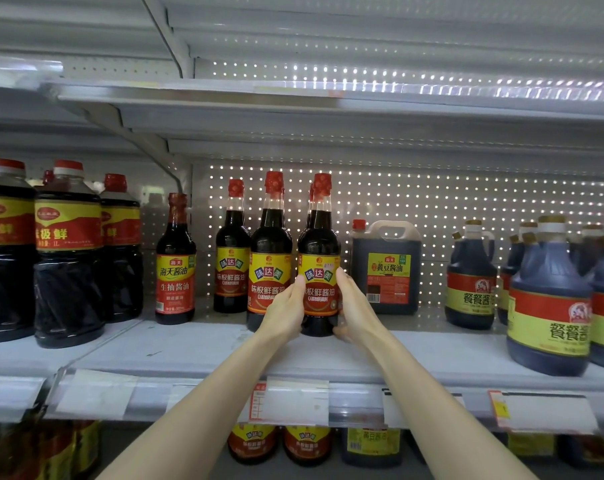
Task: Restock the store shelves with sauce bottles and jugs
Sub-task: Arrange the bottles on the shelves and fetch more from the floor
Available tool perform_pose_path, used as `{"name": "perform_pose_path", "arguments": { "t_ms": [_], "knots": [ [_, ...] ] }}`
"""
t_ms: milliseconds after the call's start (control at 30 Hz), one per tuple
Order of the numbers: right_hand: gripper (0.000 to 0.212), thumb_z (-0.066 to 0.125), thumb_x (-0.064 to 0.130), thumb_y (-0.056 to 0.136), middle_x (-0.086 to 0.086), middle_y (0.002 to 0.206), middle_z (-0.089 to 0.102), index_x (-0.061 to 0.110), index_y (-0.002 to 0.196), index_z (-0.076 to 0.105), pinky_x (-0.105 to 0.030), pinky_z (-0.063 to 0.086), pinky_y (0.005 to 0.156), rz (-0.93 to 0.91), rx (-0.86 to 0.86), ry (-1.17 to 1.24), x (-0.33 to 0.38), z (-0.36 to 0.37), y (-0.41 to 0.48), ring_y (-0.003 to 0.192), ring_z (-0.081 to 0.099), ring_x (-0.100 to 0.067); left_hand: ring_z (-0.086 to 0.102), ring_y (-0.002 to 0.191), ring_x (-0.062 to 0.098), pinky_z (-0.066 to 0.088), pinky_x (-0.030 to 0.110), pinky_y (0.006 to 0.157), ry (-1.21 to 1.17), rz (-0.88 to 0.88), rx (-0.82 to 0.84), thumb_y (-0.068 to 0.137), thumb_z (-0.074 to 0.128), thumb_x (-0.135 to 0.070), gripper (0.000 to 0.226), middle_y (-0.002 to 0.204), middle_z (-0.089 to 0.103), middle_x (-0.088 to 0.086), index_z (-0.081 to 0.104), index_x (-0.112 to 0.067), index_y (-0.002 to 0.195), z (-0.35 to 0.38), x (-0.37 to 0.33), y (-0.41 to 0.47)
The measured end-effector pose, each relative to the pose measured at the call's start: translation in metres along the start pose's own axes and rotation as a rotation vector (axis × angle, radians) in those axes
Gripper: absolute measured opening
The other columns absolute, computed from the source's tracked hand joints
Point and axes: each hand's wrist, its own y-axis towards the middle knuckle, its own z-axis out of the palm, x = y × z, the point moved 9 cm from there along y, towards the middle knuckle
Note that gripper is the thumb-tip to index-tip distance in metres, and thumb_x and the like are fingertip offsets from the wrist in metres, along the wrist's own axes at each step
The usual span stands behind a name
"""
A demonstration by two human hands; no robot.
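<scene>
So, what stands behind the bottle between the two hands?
Another bottle's red cap shows just behind the bottle; its body is mostly covered. Farther back, the perforated panel.

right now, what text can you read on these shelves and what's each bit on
"海天酱油", "生抽酱油": slim bottle
"味达美", "味极鲜酱油": red-capped middle bottles
"黄豆酱油": square jug
"餐餐酱": round jugs on the right
"味极鲜", "1L": big bottles on the left
Shelf-edge price tags: too blurred to read, as is the small print on every label.
</scene>
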Motion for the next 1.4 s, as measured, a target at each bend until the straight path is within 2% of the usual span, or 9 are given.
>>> {"name": "perform_pose_path", "arguments": {
  "t_ms": [233,400,500,600,767,833,933,1167,1400],
  "knots": [
    [0.045,0.029,0.049,0.101,0.003,0.119,0.054,0.028,0.141,0.038,-0.043,0.038,0.097,-0.026,-0.005,-0.039,0.002,0.001,0.002,0.103,0.051,-0.013,0.052,0.106,0.012,0.042,0.034,0.099,-0.013,0.000,0.009,0.103,0.024,-0.045,0.048,0.113,0.057,-0.004,0.050,-0.021,0.134,0.001,-0.002,-0.003],
    [0.051,0.030,0.050,0.101,0.002,0.125,0.052,0.027,0.146,0.033,-0.039,0.038,0.092,-0.027,-0.004,-0.057,0.001,0.002,0.002,0.107,0.050,-0.015,0.053,0.119,0.017,0.041,0.035,0.103,0.032,0.004,0.013,0.103,0.024,-0.045,0.049,0.132,0.057,0.004,0.048,-0.019,0.136,0.001,-0.002,-0.003],
    [0.048,0.030,0.049,0.102,0.001,0.124,0.051,0.027,0.144,0.033,-0.044,0.038,0.098,-0.008,0.003,-0.042,0.002,0.002,-0.001,0.107,0.049,-0.015,0.053,0.119,0.019,0.041,0.037,0.104,0.054,-0.006,0.008,0.103,0.023,-0.047,0.051,0.132,0.057,0.005,0.049,-0.019,0.136,0.000,-0.003,-0.005],
    [0.046,0.028,0.046,0.103,0.003,0.120,0.052,0.026,0.144,0.035,-0.035,0.042,0.089,-0.025,0.028,-0.048,0.009,0.004,-0.009,0.097,0.052,-0.008,0.053,0.111,0.017,0.043,0.037,0.102,0.047,-0.027,0.009,0.103,0.023,-0.047,0.051,0.126,0.058,0.004,0.049,-0.018,0.136,-0.001,-0.006,-0.011],
    [0.031,0.030,0.046,0.103,0.014,0.106,0.057,0.033,0.126,0.046,-0.028,0.045,0.081,-0.111,0.016,-0.150,0.032,-0.003,-0.032,0.092,0.053,0.000,0.052,0.093,0.007,0.041,0.029,0.087,0.063,0.034,0.021,0.104,0.030,-0.040,0.045,0.105,0.056,-0.006,0.047,-0.014,0.136,-0.006,-0.032,-0.030],
    [0.023,0.033,0.044,0.103,0.017,0.100,0.056,0.034,0.118,0.048,-0.025,0.045,0.073,-0.141,0.000,-0.169,0.044,-0.007,-0.046,0.088,0.052,0.002,0.052,0.089,0.004,0.041,0.025,0.082,0.076,0.068,0.009,0.103,0.033,-0.039,0.043,0.112,0.058,-0.003,0.047,-0.015,0.136,-0.010,-0.044,-0.042],
    [0.034,0.041,0.040,0.101,0.020,0.100,0.054,0.027,0.132,0.048,-0.021,0.046,0.074,-0.207,-0.027,-0.195,0.059,-0.010,-0.068,0.089,0.053,0.002,0.053,0.089,0.002,0.041,0.018,0.072,0.095,0.107,0.012,0.102,0.038,-0.036,0.044,0.118,0.056,-0.001,0.045,-0.014,0.139,-0.012,-0.054,-0.067],
    [0.043,0.053,0.038,0.096,0.009,0.109,0.061,0.017,0.134,0.050,-0.028,0.052,0.086,-0.280,-0.048,-0.257,0.051,-0.023,-0.134,0.097,0.060,-0.005,0.056,0.109,0.011,0.045,0.026,0.093,0.138,0.207,-0.048,0.097,0.051,-0.037,0.045,0.116,0.059,-0.004,0.047,-0.020,0.138,-0.022,-0.051,-0.139],
    [0.037,0.056,0.035,0.095,-0.003,0.116,0.066,0.017,0.127,0.056,-0.025,0.054,0.081,-0.167,-0.064,-0.210,-0.023,-0.035,-0.204,0.097,0.066,-0.013,0.059,0.108,0.014,0.048,0.034,0.096,0.167,0.092,-0.002,0.093,0.057,-0.039,0.047,0.116,0.062,0.000,0.049,-0.024,0.136,-0.021,0.017,-0.215]
  ]
}}
